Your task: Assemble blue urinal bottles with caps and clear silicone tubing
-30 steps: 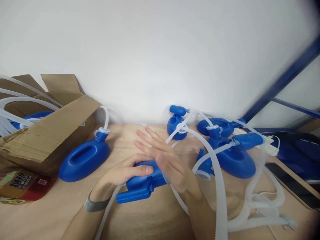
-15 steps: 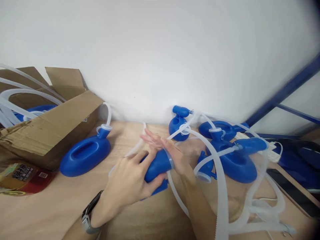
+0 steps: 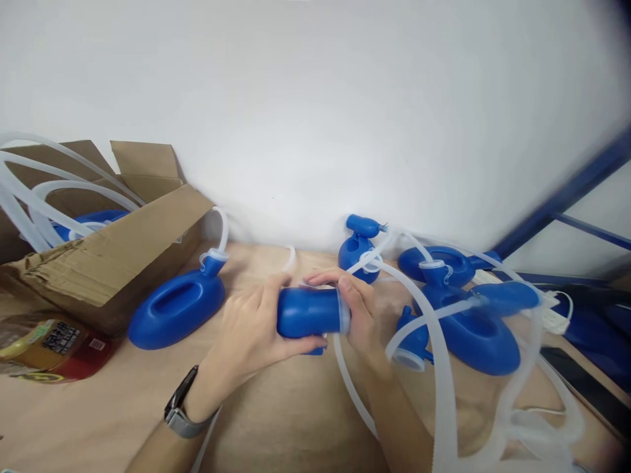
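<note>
My left hand (image 3: pixel 251 328) is wrapped round a blue plastic spout piece (image 3: pixel 305 313), held level above the wooden table (image 3: pixel 290 420). My right hand (image 3: pixel 359 309) grips the clear ring at the piece's right end, fingers curled over it. A translucent white tube (image 3: pixel 352 387) runs down from that end toward me. A watch sits on my left wrist.
A blue flat bottle (image 3: pixel 175 307) lies to the left, beside an open cardboard box (image 3: pixel 98 263) holding more tubes and blue parts. Several blue bottles (image 3: pixel 473 322) tangled in white tubes (image 3: pixel 438 368) lie right. A phone (image 3: pixel 586 387) and blue metal frame (image 3: pixel 566 197) sit far right.
My left hand turned the blue piece level and closed round it. My right hand went from flat and open to gripping the ring end. The view shifted slightly left.
</note>
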A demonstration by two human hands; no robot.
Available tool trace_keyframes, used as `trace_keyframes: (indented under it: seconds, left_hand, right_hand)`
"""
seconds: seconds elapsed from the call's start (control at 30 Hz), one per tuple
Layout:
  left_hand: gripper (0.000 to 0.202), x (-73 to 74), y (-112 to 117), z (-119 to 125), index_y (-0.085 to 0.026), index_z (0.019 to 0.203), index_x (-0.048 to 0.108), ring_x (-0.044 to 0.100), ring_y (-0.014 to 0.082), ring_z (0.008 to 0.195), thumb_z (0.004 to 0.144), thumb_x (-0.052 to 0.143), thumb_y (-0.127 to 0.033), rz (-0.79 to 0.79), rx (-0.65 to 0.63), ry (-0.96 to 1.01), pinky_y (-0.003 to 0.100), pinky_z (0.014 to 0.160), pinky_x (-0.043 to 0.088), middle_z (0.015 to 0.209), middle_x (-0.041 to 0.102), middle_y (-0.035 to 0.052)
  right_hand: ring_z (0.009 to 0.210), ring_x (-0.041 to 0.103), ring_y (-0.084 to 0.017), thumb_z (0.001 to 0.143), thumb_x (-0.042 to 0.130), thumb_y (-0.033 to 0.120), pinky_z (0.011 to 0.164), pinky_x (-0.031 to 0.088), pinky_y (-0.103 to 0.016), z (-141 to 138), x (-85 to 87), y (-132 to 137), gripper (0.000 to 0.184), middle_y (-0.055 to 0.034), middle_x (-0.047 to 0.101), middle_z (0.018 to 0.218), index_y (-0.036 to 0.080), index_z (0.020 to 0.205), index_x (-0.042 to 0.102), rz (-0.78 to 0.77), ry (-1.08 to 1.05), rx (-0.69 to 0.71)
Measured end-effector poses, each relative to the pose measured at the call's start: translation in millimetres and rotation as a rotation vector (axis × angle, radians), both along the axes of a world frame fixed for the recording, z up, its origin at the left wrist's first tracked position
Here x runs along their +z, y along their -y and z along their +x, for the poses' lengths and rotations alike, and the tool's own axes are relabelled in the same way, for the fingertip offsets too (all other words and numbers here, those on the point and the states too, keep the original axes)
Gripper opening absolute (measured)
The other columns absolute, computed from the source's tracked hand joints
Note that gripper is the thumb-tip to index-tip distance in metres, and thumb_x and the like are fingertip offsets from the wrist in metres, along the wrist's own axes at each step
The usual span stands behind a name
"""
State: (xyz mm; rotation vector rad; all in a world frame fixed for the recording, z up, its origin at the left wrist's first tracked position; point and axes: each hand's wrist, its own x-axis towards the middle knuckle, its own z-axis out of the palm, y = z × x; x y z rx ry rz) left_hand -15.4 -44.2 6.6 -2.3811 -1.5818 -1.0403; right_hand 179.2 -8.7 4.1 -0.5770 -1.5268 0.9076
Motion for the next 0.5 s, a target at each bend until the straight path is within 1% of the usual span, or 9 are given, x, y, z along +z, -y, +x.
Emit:
trace_keyframes:
  seconds: [0.07, 0.13, 0.2, 0.23, 0.3, 0.33, 0.4, 0.43, 0.5]
  left_hand:
    - [0.098, -0.1, -2.3, -1.6, -0.021, 0.133, 0.058, 0.079, 0.0373, 0.089, 0.067, 0.074, -0.091, 0.006, -0.01, -0.048, 0.043, 0.074, 0.058, 0.104, 0.08, 0.0123]
    - [0.094, 0.4, -4.6, -2.6, -0.022, 0.13, 0.063, 0.079, 0.0382, 0.091, 0.069, 0.071, -0.092, -0.031, -0.06, -0.064, 0.043, 0.074, 0.057, 0.107, 0.081, 0.0135]
    - [0.09, 1.9, -5.4, -2.8, -0.022, 0.129, 0.066, 0.079, 0.0368, 0.089, 0.071, 0.071, -0.09, -0.095, -0.104, -0.025, 0.042, 0.074, 0.057, 0.107, 0.081, 0.0126]
    - [0.087, 3.4, -5.1, -2.6, -0.023, 0.129, 0.068, 0.078, 0.0355, 0.087, 0.072, 0.072, -0.089, -0.138, -0.117, 0.008, 0.041, 0.073, 0.056, 0.105, 0.082, 0.0114]
    - [0.082, 8.3, -4.2, -1.8, -0.023, 0.129, 0.071, 0.078, 0.0325, 0.082, 0.073, 0.075, -0.084, -0.236, -0.15, 0.086, 0.04, 0.072, 0.056, 0.099, 0.082, 0.0083]
    - [0.078, 11.6, -4.0, -1.4, -0.024, 0.128, 0.072, 0.077, 0.0314, 0.082, 0.074, 0.077, -0.08, -0.291, -0.172, 0.132, 0.04, 0.073, 0.056, 0.098, 0.082, 0.0069]
    - [0.067, 18.1, -5.1, -1.0, -0.024, 0.126, 0.074, 0.077, 0.0297, 0.088, 0.078, 0.081, -0.07, -0.421, -0.233, 0.246, 0.039, 0.08, 0.057, 0.102, 0.082, 0.0046]
    - [0.059, 20.4, -6.7, -1.0, -0.024, 0.123, 0.076, 0.077, 0.029, 0.092, 0.081, 0.08, -0.065, -0.496, -0.282, 0.313, 0.039, 0.084, 0.058, 0.104, 0.082, 0.0039]
    - [0.042, 20.8, -11.3, -1.1, -0.023, 0.111, 0.079, 0.076, 0.0286, 0.1, 0.086, 0.077, -0.058, -0.668, -0.441, 0.436, 0.04, 0.092, 0.06, 0.107, 0.081, 0.0038]
  right_hand:
    - [0.104, 0.077, -0.028, 0.108, 0.049, 0.049, 0.097, 0.062, -0.045, 0.3, 1.1, 4.9, 0.042, -0.0073, 0.082, 0.102, 0.025, 0.096, 0.082, 0.075, -0.005, -0.08]
    - [0.103, 0.077, -0.027, 0.108, 0.051, 0.047, 0.091, 0.064, -0.043, 0.5, 2.8, 8.9, 0.038, -0.007, 0.082, 0.107, 0.026, 0.102, 0.082, 0.112, -0.021, -0.111]
    - [0.104, 0.077, -0.026, 0.107, 0.053, 0.045, 0.088, 0.065, -0.04, 0.8, 4.7, 10.4, 0.033, -0.0064, 0.082, 0.111, 0.027, 0.106, 0.081, 0.108, -0.032, -0.069]
    - [0.105, 0.078, -0.026, 0.106, 0.056, 0.043, 0.089, 0.065, -0.04, 1.1, 5.3, 10.0, 0.03, -0.006, 0.082, 0.112, 0.027, 0.107, 0.081, 0.104, -0.017, -0.028]
    - [0.112, 0.077, -0.027, 0.103, 0.061, 0.04, 0.098, 0.063, -0.042, 2.1, 5.4, 7.6, 0.024, -0.005, 0.082, 0.116, 0.028, 0.11, 0.081, 0.119, 0.041, 0.046]
    - [0.117, 0.075, -0.028, 0.101, 0.063, 0.038, 0.103, 0.061, -0.043, 2.8, 4.7, 6.2, 0.025, -0.0044, 0.082, 0.121, 0.029, 0.117, 0.08, 0.132, 0.075, 0.076]
    - [0.123, 0.074, -0.028, 0.1, 0.064, 0.037, 0.108, 0.059, -0.044, 4.4, 2.8, 4.6, 0.039, -0.0029, 0.078, 0.133, 0.032, 0.138, 0.072, 0.155, 0.128, 0.123]
    - [0.125, 0.073, -0.027, 0.101, 0.063, 0.037, 0.109, 0.058, -0.044, 5.3, 2.1, 5.1, 0.045, -0.0021, 0.076, 0.138, 0.033, 0.145, 0.066, 0.17, 0.143, 0.133]
    - [0.125, 0.073, -0.027, 0.102, 0.061, 0.037, 0.11, 0.058, -0.043, 6.9, 2.3, 9.1, 0.048, -0.0011, 0.074, 0.141, 0.035, 0.15, 0.062, 0.216, 0.176, 0.14]
